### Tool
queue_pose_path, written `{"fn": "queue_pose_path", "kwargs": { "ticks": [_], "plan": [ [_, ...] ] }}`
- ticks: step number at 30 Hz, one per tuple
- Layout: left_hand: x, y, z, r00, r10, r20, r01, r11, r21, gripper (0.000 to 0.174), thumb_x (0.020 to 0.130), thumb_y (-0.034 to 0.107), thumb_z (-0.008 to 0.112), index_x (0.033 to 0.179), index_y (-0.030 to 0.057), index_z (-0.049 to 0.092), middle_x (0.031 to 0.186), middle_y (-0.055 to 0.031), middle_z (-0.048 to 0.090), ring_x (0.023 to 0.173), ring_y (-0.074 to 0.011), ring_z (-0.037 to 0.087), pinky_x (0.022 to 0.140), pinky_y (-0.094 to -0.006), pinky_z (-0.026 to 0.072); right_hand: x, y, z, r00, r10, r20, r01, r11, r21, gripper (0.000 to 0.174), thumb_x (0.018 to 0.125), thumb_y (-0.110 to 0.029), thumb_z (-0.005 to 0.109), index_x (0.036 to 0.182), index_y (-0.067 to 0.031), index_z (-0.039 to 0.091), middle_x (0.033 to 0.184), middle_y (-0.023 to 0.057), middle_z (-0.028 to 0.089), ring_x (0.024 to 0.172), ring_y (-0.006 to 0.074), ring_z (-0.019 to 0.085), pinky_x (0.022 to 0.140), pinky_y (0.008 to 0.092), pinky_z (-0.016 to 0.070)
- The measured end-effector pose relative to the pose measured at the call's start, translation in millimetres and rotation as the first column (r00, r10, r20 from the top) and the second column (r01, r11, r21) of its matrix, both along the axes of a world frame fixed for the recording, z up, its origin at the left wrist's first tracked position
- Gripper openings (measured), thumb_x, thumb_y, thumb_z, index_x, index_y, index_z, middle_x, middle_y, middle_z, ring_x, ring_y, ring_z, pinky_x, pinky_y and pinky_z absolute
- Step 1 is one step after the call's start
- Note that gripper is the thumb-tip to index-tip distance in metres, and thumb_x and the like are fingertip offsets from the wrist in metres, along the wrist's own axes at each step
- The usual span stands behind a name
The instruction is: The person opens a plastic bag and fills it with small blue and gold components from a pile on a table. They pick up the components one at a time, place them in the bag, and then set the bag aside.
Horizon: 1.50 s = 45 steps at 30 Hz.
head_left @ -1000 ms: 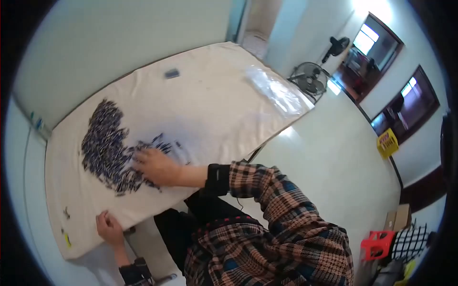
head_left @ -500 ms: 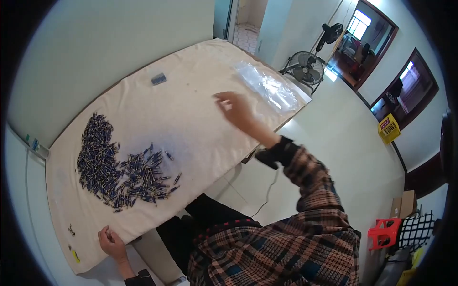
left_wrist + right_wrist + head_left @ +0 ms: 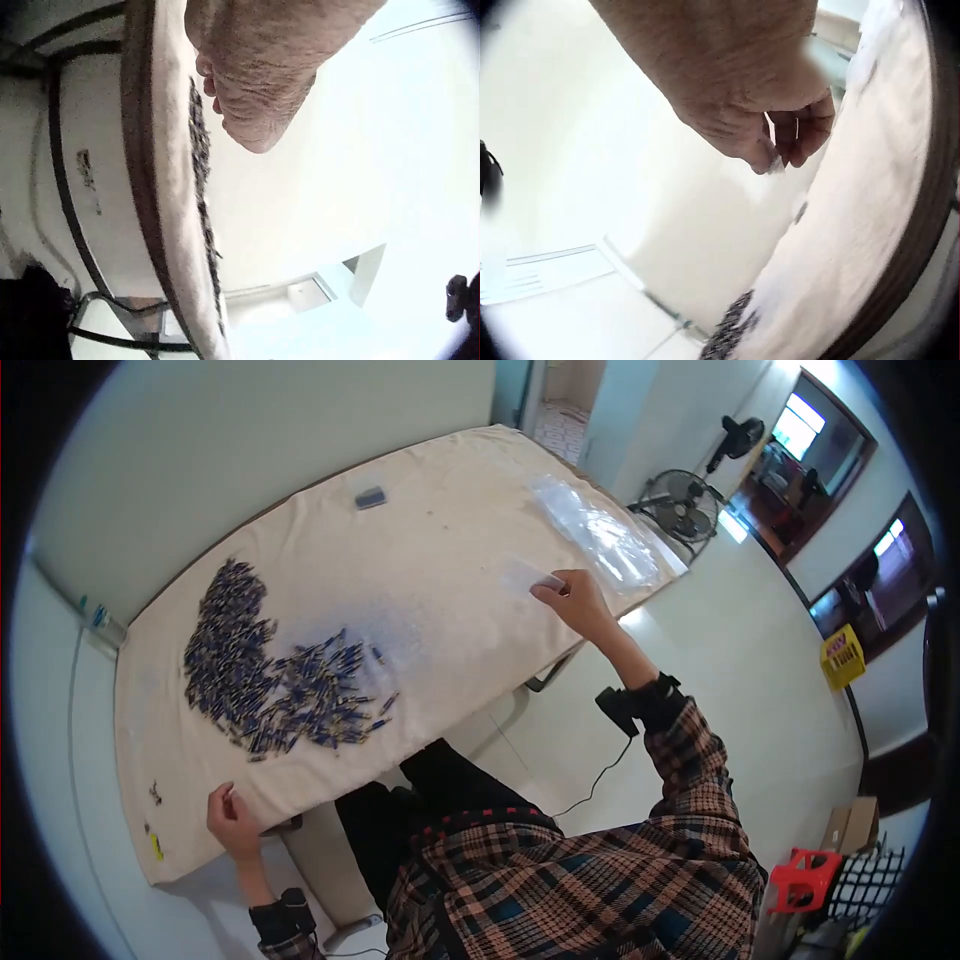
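My right hand (image 3: 578,603) pinches a small clear plastic piece (image 3: 522,574) between thumb and fingers, over the right part of the cloth-covered table (image 3: 450,550). In the right wrist view the thumb and fingertips of this hand (image 3: 750,97) meet at the clear piece. My left hand (image 3: 234,824) rests at the table's near left edge, fingers bent; whether it holds anything is unclear. A large heap of small dark blue cylindrical pieces (image 3: 225,650) lies on the left, joined to a smaller heap (image 3: 320,695).
Clear plastic bags (image 3: 600,535) lie at the table's right end. A small grey block (image 3: 370,498) sits near the back edge. Small bits (image 3: 155,793) and a yellow item (image 3: 156,847) lie at the left end. A fan (image 3: 682,507) stands beyond the table.
My right hand has left the small heap and moved right to beside the plastic bags, where it now holds a clear piece. My left hand has stayed at the near edge.
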<state>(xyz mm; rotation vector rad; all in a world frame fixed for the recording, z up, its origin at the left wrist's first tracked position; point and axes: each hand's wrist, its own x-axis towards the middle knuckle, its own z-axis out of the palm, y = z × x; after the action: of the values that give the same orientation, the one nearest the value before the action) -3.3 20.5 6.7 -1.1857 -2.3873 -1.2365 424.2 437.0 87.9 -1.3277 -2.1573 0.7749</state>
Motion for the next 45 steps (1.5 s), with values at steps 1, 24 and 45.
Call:
{"fn": "queue_pose_path", "kwargs": {
  "ticks": [1,24,45],
  "plan": [
    [15.5,9.0,12.4,1.0,-0.019,-0.018,0.02,0.999,0.027,0.015,0.087,0.002,0.054,0.099,-0.0015,0.063,0.083,-0.0082,0.061,0.071,-0.0146,0.055,0.063,-0.0266,0.0452,-14.4,-10.9,5.4,0.999,0.036,-0.008,-0.036,0.999,-0.002,0.026,0.085,-0.023,0.067,0.093,0.0023,0.07,0.073,0.0063,0.066,0.067,0.0136,0.06,0.062,0.0267,0.0483],
    [121.4,60.3,77.1,0.173,-0.643,0.746,0.085,0.765,0.639,0.032,0.091,0.021,0.064,0.114,0.0009,0.054,0.084,-0.0035,0.062,0.066,-0.0064,0.056,0.054,-0.0197,0.0429,-194.3,-217.8,-17.5,0.647,0.351,-0.676,-0.704,0.617,-0.353,0.032,0.091,-0.026,0.064,0.072,-0.0014,0.065,0.058,-0.0032,0.056,0.051,0.003,0.044,0.046,0.0238,0.0336],
    [134.0,76.6,88.0,0.343,-0.639,0.688,0.034,0.741,0.671,0.017,0.09,0.015,0.065,0.082,0.0043,0.054,0.071,-0.0022,0.057,0.062,-0.0074,0.049,0.056,-0.0194,0.0403,-161.3,-191.1,-12.6,0.678,0.288,-0.676,-0.63,0.702,-0.333,0.011,0.078,-0.005,0.074,0.084,-0.0037,0.064,0.083,0.0064,0.065,0.069,0.0127,0.061,0.059,0.0244,0.0497]
  ]
}}
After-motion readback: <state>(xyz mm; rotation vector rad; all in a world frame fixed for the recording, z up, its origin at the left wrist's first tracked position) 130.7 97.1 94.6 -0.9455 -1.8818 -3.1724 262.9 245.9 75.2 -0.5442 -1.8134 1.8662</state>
